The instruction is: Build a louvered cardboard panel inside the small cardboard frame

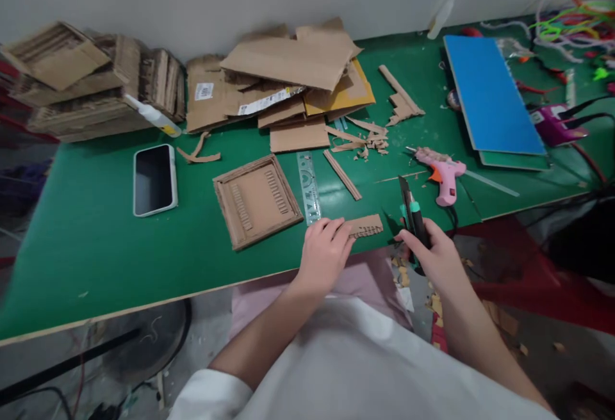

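My left hand is closed over one end of a small cardboard strip near the table's front edge. The strip's free end points right and shows a rough, corrugated edge. A green-and-black utility knife is gripped in my right hand, its dark blade pointing up and away from me. The knife is apart from the strip. Just beyond my left fingers lies a clear plastic ruler. To its left sits a shallow cardboard tray with two ridged strips inside.
A pink glue gun lies right of the knife. Behind are cardboard sheets, scraps and a narrow strip. A phone, glue bottle and stacked cardboard frames are left; a blue board is right.
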`<state>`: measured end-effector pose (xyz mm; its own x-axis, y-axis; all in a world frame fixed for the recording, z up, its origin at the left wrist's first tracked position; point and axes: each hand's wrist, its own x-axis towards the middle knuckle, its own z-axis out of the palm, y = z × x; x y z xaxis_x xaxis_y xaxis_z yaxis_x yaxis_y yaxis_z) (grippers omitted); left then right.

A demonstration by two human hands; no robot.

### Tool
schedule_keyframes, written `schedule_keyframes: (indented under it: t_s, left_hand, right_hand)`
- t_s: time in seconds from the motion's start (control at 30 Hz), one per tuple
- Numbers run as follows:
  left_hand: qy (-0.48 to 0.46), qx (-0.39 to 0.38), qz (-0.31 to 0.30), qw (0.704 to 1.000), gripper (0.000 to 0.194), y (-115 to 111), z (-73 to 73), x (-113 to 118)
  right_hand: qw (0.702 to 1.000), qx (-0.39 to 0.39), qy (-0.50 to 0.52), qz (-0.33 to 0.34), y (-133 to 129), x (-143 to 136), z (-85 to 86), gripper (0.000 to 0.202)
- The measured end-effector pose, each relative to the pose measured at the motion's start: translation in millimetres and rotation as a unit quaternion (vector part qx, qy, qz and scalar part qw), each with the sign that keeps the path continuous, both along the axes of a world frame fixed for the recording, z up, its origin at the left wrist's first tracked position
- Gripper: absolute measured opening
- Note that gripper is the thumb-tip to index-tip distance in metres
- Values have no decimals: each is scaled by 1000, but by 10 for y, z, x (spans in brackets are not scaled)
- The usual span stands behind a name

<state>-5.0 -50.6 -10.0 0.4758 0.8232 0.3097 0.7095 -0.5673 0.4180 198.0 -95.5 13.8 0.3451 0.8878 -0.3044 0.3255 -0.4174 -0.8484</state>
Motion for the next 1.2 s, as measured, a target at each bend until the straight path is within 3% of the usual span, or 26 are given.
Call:
schedule_keyframes:
  t_s: [0.1, 0.2, 0.3, 0.4, 0.57, 1.2]
  left_hand:
    - [-1, 15, 18, 1000, 19, -41, -27, 32]
    - [-5, 36, 8, 999, 21, -81, -56, 50]
    - [0, 51, -11, 999, 25, -110, -72, 47]
    - [11, 65, -15, 998, 30, -135, -80, 32]
    - [20, 71, -12, 997, 29, -157, -99, 16]
    - [10, 67, -18, 998, 30, -156, -104, -2]
  right_hand:
    - [999, -6, 42, 30, -97, 2, 45, 49]
    - [991, -60, 20, 120, -205, -48, 144, 60]
    - [969, -111, -41, 215, -287, -117, 270, 56]
    - [953, -130, -91, 258, -316, -187, 374, 51]
    - [947, -135, -122, 266, -292, -269, 447, 51]
    - [940, -125, -174, 264, -341, -376, 389, 51]
